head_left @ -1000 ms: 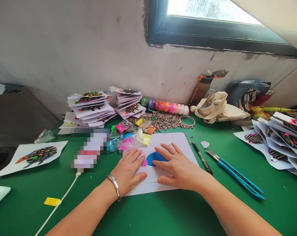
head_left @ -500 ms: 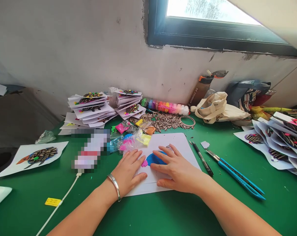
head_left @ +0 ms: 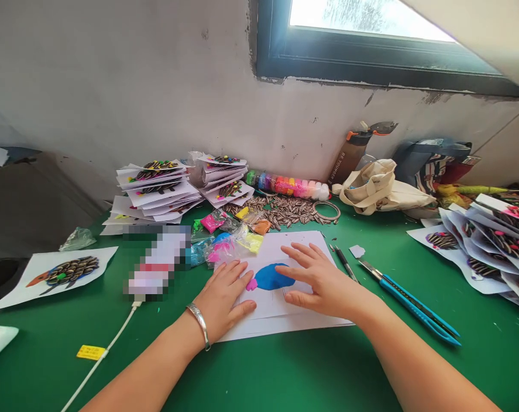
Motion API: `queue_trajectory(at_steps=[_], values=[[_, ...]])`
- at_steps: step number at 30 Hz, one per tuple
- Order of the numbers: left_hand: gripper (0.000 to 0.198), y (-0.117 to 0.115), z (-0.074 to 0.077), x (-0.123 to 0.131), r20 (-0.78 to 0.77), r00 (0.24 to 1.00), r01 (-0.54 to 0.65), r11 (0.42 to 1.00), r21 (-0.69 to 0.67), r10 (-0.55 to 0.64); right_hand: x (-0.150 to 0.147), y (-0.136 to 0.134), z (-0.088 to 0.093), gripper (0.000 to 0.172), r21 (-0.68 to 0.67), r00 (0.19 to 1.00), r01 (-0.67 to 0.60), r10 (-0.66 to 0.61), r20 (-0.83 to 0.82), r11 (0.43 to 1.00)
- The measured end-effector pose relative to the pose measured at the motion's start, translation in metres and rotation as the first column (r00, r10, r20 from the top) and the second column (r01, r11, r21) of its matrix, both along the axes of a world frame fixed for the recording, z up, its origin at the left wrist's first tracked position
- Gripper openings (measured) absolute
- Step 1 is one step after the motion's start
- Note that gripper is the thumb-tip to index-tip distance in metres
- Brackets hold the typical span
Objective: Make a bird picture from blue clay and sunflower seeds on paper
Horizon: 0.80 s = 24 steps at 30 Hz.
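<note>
A white sheet of paper (head_left: 280,243) lies on the green table (head_left: 259,372) in front of me. On it sits a flat blue clay shape (head_left: 269,278) with a small pink piece (head_left: 252,284) at its left end. My left hand (head_left: 222,297) rests flat on the sheet's left edge, fingers spread, a silver bracelet on the wrist. My right hand (head_left: 321,279) lies open on the sheet just right of the blue clay, fingertips at its edge.
Small bags of coloured clay (head_left: 225,237) and a heap of sunflower seeds (head_left: 285,210) lie behind the sheet. Stacks of finished seed pictures (head_left: 160,186) stand at the back left, more (head_left: 495,240) at the right. A black pen (head_left: 345,263) and blue craft knife (head_left: 413,309) lie right.
My right hand has slid to the right off the blue clay, which now shows almost whole. My left hand has stayed put.
</note>
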State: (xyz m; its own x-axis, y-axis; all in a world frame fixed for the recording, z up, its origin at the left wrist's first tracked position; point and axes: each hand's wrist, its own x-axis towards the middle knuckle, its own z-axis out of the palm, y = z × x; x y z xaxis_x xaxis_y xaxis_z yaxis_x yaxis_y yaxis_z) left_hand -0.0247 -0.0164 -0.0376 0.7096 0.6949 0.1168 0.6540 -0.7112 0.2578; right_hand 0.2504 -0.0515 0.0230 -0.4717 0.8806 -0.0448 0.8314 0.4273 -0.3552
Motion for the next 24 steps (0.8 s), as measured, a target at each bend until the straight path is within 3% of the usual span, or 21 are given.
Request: queue_trajectory(at_steps=[20,24], values=[[0.055,0.001,-0.002,0.0,0.043,0.999,0.003,1.0,-0.002,-0.003,-0.001,0.002,-0.006,0.046,0.023,0.999,-0.003,0.002,0.045,1.0],[0.055,0.002,-0.003,0.0,0.042,0.999,0.005,1.0,0.001,-0.005,-0.005,0.001,-0.004,0.048,0.065,0.997,0.055,-0.052,-0.053,0.996]])
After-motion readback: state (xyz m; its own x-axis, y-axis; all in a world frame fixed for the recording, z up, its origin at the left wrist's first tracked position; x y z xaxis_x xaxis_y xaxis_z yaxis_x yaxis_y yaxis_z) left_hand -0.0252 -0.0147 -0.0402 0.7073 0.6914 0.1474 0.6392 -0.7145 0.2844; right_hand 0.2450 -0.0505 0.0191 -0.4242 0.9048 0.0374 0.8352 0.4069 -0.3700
